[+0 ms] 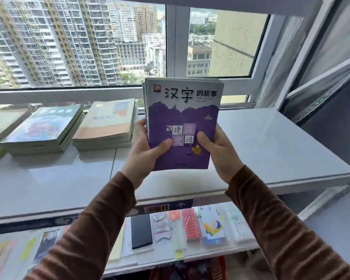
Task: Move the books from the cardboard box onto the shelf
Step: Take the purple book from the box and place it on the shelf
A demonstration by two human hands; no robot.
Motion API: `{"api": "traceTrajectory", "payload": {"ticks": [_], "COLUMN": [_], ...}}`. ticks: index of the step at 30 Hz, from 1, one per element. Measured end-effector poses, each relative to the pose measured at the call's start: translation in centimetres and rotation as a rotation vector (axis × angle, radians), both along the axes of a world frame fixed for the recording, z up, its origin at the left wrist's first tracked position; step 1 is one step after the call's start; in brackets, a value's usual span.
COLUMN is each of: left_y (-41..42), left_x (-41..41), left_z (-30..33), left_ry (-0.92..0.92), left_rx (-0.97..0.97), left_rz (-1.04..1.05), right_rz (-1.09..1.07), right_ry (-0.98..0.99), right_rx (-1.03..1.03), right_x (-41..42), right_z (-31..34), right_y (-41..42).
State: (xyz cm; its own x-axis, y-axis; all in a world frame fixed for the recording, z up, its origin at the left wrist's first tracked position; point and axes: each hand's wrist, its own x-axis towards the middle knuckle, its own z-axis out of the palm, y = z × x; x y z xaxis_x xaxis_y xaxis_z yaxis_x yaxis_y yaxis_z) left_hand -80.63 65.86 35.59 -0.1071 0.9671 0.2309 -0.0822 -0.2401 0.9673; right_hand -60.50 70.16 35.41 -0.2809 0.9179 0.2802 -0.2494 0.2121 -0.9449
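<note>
I hold a thin stack of books (182, 118) upright in front of me, above the white shelf (271, 146); the front one has a purple and grey cover with Chinese characters. My left hand (148, 150) grips the stack's lower left edge, thumb on the cover. My right hand (218, 152) grips the lower right edge the same way. Two piles of books lie flat on the shelf to the left: a blue-green pile (42, 130) and a cream and orange pile (107, 124). The cardboard box (166, 208) shows only as a barcoded edge below the shelf.
A large window (79, 43) with a white frame rises behind the shelf, and an open window panel (321, 93) juts in at the right. Several books stand spine-up (190, 225) in the box beneath my arms. A further pile edge (0, 122) lies at far left.
</note>
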Motion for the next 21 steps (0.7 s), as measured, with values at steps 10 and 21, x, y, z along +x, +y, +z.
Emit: {"api": "traceTrajectory", "payload": {"ticks": [10,21], "left_y": [2.8,2.8], "left_x": [-0.1,-1.4], "left_z": [-2.0,-5.0], "left_ry": [0.396,0.600], "left_rx": [0.129,0.070], "left_rz": [0.069,0.007], "right_rz": [0.002,0.213], "right_ry": [-0.179,-0.354], "right_rx": [0.135,0.097], "right_x": [1.0,2.9], "right_z": [-2.3,-4.5], "right_y": [3.4,5.5]}}
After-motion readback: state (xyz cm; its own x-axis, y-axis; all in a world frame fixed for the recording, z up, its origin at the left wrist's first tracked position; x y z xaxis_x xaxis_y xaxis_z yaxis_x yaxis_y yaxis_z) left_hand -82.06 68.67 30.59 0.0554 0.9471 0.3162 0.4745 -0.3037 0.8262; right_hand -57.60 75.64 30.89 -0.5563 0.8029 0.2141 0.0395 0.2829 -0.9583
